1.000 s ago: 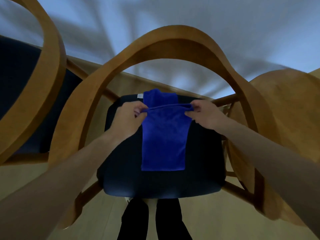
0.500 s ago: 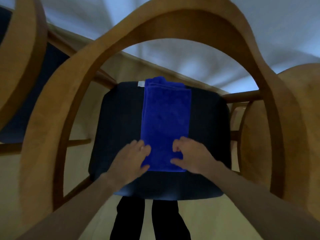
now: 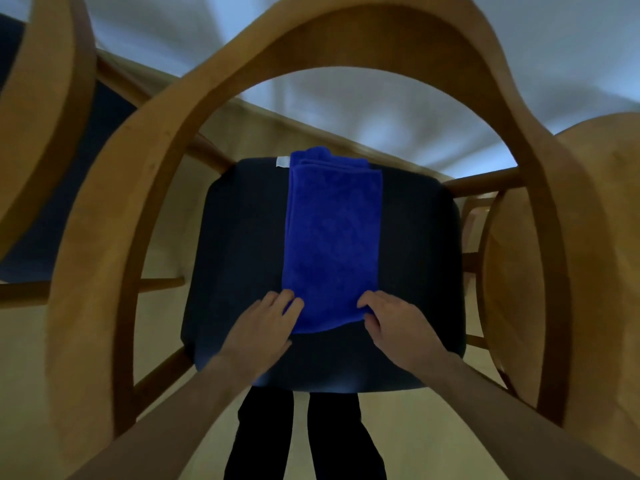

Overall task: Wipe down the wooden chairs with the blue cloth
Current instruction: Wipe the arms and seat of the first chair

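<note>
We have the blue cloth [image 3: 332, 240] folded into a long strip, lying flat down the middle of the dark seat cushion [image 3: 242, 244], its far end reaching the cushion's far edge, where a small white tag [image 3: 282, 161] shows beside it. Its near end sits between our two hands. Our left hand [image 3: 258, 332] rests at the near left corner, fingers curled with their tips on the cloth's edge; we cannot tell whether they pinch the fabric or only press it. Our right hand [image 3: 398, 327] is at the near right corner, and its fingertips [image 3: 363, 301] curl onto the cloth, gathering the edge there. The cushion belongs to a wooden chair [image 3: 346, 39] whose curved back arches over the seat. Another wooden chair [image 3: 45, 91] stands at left, a third [image 3: 602, 237] at right. Below the seat we see dark trouser legs [image 3: 301, 438] on the pale wooden floor [image 3: 433, 438].
</note>
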`<state>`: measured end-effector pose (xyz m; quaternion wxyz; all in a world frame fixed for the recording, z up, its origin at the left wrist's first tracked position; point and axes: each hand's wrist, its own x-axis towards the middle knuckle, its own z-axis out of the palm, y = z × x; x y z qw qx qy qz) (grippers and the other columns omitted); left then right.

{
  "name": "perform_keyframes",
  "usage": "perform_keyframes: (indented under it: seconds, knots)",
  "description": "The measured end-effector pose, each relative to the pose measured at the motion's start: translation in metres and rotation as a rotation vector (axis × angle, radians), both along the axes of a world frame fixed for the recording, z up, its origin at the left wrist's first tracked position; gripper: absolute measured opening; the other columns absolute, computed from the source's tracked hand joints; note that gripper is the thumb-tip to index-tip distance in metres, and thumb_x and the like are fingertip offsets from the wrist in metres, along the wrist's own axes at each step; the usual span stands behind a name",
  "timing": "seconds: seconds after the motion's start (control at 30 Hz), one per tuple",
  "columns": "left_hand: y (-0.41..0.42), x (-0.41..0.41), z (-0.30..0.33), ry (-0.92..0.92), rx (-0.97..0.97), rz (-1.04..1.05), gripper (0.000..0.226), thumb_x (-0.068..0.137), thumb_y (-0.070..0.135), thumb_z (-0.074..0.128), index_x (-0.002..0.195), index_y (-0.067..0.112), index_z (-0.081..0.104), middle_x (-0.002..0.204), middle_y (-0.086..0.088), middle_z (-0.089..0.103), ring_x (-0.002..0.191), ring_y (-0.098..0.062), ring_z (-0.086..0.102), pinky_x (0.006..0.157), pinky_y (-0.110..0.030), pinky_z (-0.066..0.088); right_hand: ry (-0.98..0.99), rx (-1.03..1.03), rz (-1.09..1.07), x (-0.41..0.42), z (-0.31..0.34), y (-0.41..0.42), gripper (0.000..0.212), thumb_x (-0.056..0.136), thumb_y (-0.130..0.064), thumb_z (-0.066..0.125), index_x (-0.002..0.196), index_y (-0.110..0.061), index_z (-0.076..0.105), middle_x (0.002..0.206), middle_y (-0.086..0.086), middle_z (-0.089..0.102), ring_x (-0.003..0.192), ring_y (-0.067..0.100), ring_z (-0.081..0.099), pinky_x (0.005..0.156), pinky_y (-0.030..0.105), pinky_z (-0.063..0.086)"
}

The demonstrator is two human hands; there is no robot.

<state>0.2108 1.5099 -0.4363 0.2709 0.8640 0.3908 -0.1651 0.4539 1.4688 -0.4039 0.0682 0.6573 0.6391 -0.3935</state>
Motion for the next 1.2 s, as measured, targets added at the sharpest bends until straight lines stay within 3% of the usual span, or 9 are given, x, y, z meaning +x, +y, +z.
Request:
perform_keyframes:
  seconds: [0.17, 0.33, 0.5, 0.6, 0.77, 0.87, 0.97, 1.07, 1.2]
  knots:
    - [0.007, 0.02, 0.008, -0.033, 0.086, 0.085, 0.023, 0.092, 0.022, 0.054, 0.115, 0.019, 0.058, 0.122, 0.0, 0.053, 0.102, -0.014, 0.05, 0.086, -0.027, 0.045, 0.073, -0.007, -0.21, -0.001, -0.004, -0.005, 0.015, 0.099, -0.022, 0.053, 0.113, -0.028, 0.053, 0.101, -0.012, 0.058, 0.084, 0.0, 0.057, 0.078, 0.018, 0.048]
    - [-0.023, 0.007, 0.026, -0.159, 0.015, 0.037, 0.03, 0.083, 0.018, 0.064, 0.113, 0.014, 0.067, 0.135, -0.003, 0.056, 0.131, -0.021, 0.046, 0.106, -0.038, 0.04, 0.084, -0.148, -0.111, -0.002, -0.005, -0.025, 0.01, 0.1, -0.022, 0.051, 0.106, -0.031, 0.051, 0.104, -0.009, 0.058, 0.089, 0.004, 0.058, 0.084, 0.026, 0.053]
    - [-0.064, -0.024, 0.04, -0.148, -0.436, 0.035, 0.007, 0.092, 0.032, 0.044, 0.089, 0.036, 0.039, 0.082, 0.015, 0.051, 0.073, -0.004, 0.052, 0.067, -0.024, 0.046, 0.209, -0.511, 0.03, -0.003, 0.002, -0.061, 0.012, 0.099, -0.024, 0.052, 0.106, -0.033, 0.057, 0.103, -0.012, 0.06, 0.09, 0.006, 0.062, 0.08, 0.022, 0.052]
    - [-0.068, -0.033, 0.041, -0.161, -0.552, 0.109, 0.008, 0.093, 0.034, 0.045, 0.089, 0.037, 0.039, 0.077, 0.013, 0.053, 0.068, -0.005, 0.054, 0.061, -0.024, 0.045, 0.269, -0.595, 0.044, 0.0, 0.007, -0.06, 0.014, 0.098, -0.022, 0.055, 0.105, -0.033, 0.059, 0.104, -0.016, 0.06, 0.093, 0.003, 0.061, 0.078, 0.019, 0.049]
    - [-0.009, -0.025, 0.037, -0.281, -0.483, 0.438, 0.017, 0.094, 0.024, 0.056, 0.1, 0.04, 0.054, 0.096, 0.013, 0.061, 0.084, -0.001, 0.062, 0.074, -0.026, 0.055, 0.314, -0.37, -0.177, 0.022, 0.01, 0.004, 0.018, 0.096, -0.023, 0.059, 0.103, -0.04, 0.061, 0.107, -0.015, 0.063, 0.096, -0.002, 0.063, 0.085, 0.025, 0.051]
    - [0.036, -0.008, 0.035, -0.435, -0.344, 0.643, 0.02, 0.092, 0.021, 0.06, 0.107, 0.033, 0.056, 0.1, 0.014, 0.062, 0.088, 0.0, 0.062, 0.074, -0.019, 0.052, 0.232, -0.159, -0.369, 0.026, 0.001, 0.045, 0.019, 0.095, -0.024, 0.06, 0.101, -0.042, 0.058, 0.105, -0.014, 0.061, 0.092, 0.001, 0.061, 0.073, 0.02, 0.047]
    - [0.062, 0.011, 0.028, -0.416, -0.272, 0.815, 0.029, 0.089, 0.017, 0.065, 0.115, 0.025, 0.053, 0.108, 0.006, 0.062, 0.092, -0.005, 0.061, 0.079, -0.026, 0.054, 0.055, -0.021, -0.485, 0.02, -0.011, 0.064, 0.032, 0.094, -0.024, 0.063, 0.122, -0.034, 0.051, 0.118, -0.01, 0.057, 0.087, 0.001, 0.056, 0.069, 0.018, 0.041]
    - [0.054, 0.019, 0.022, -0.201, -0.046, 0.66, 0.053, 0.085, 0.018, 0.07, 0.129, 0.027, 0.043, 0.126, 0.0, 0.048, 0.1, -0.011, 0.054, 0.079, -0.027, 0.048, -0.058, 0.166, -0.461, 0.007, -0.011, 0.055, 0.049, 0.088, -0.024, 0.068, 0.131, -0.03, 0.044, 0.128, -0.005, 0.049, 0.095, 0.002, 0.047, 0.078, 0.023, 0.04]
    - [0.002, 0.013, 0.012, -0.067, 0.054, 0.122, 0.066, 0.078, 0.029, 0.073, 0.135, 0.027, 0.038, 0.135, -0.004, 0.04, 0.115, -0.019, 0.045, 0.093, -0.032, 0.043, -0.074, 0.081, -0.008, -0.008, -0.008, 0.01, 0.04, 0.085, -0.032, 0.07, 0.117, -0.032, 0.047, 0.122, -0.006, 0.044, 0.107, 0.012, 0.051, 0.089, 0.029, 0.046]
